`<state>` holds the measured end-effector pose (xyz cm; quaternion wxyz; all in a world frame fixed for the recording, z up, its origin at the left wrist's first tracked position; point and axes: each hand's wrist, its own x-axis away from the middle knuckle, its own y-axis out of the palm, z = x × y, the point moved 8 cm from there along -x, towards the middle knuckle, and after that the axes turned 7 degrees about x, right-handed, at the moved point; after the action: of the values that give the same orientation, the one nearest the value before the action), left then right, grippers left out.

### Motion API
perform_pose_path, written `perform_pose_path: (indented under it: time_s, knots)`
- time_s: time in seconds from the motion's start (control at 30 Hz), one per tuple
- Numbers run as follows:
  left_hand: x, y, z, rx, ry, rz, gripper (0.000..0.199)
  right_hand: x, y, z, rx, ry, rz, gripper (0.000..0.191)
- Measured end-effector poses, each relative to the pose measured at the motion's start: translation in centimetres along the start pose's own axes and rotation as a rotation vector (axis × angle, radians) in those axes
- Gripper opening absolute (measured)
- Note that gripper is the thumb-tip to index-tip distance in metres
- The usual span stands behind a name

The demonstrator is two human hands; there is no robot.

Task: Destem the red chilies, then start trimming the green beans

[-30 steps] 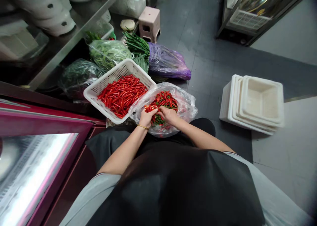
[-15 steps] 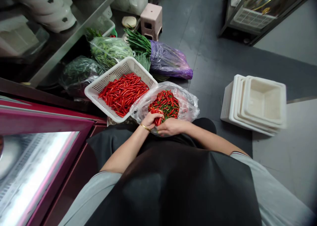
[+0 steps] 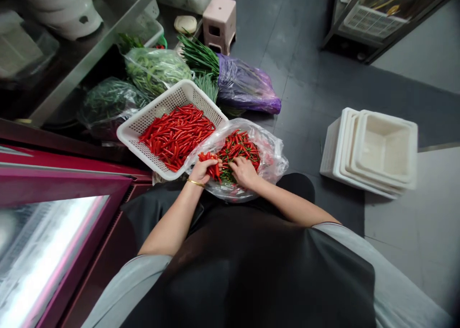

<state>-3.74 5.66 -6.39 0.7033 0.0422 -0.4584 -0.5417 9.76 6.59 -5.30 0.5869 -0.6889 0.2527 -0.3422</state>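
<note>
Left hand [image 3: 201, 170] grasps a bunch of red chilies [image 3: 212, 167]; right hand [image 3: 245, 172], fingers bent, touches stemmed chilies [image 3: 240, 146] inside a clear plastic bag [image 3: 280, 160], beside a white basket [image 3: 127, 135] of chilies.

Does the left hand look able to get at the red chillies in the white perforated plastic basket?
Probably yes: the left hand is close to the basket, whose chillies lie uncovered. The clear plastic bag laps one side, though, and the held bunch of chillies may hamper picking.

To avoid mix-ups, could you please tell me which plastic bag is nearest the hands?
The clear, open bag of red chillies; the bags of greens lie farther off.
</note>
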Motion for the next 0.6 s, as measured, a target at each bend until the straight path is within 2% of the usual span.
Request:
perform_pose_path:
  time_s: [0.07,0.17,0.23,0.3,0.33,0.47,0.53,0.6]
  knots:
    - [0.1,0.1,0.4,0.028,0.02,-0.037,0.04,2.1,-0.1,-0.5,-0.008,-0.112,0.003,0.044]
    - [0.4,0.4,0.6,0.023,0.021,-0.105,0.042,3.3,-1.4,2.2,-0.121,-0.182,-0.025,0.038]
    - [0.4,0.5,0.4,0.0,0.014,-0.122,0.039,2.6,-2.8,5.5,-0.18,-0.065,-0.018,0.033]
    - [0.2,0.5,0.2,-0.001,0.011,-0.115,0.037,1.5,-3.6,7.8,-0.12,0.086,-0.014,0.034]
    - [0.1,0.4,0.1,0.003,0.009,-0.1,0.036,0.8,-3.6,7.8,-0.061,0.102,-0.033,0.033]
    - [0.1,0.0,0.0,-0.045,0.023,-0.013,0.032,-0.9,-2.1,4.5,0.092,-0.066,-0.166,0.028]
    - [0.5,0.4,0.4,-0.1,0.058,-0.021,0.03,-0.8,-2.9,4.7,0.067,-0.031,-0.114,0.032]
    - [1.0,1.2,0.7,-0.142,0.09,-0.055,0.03,0.1,-4.6,5.9,0.018,0.025,-0.015,0.034]
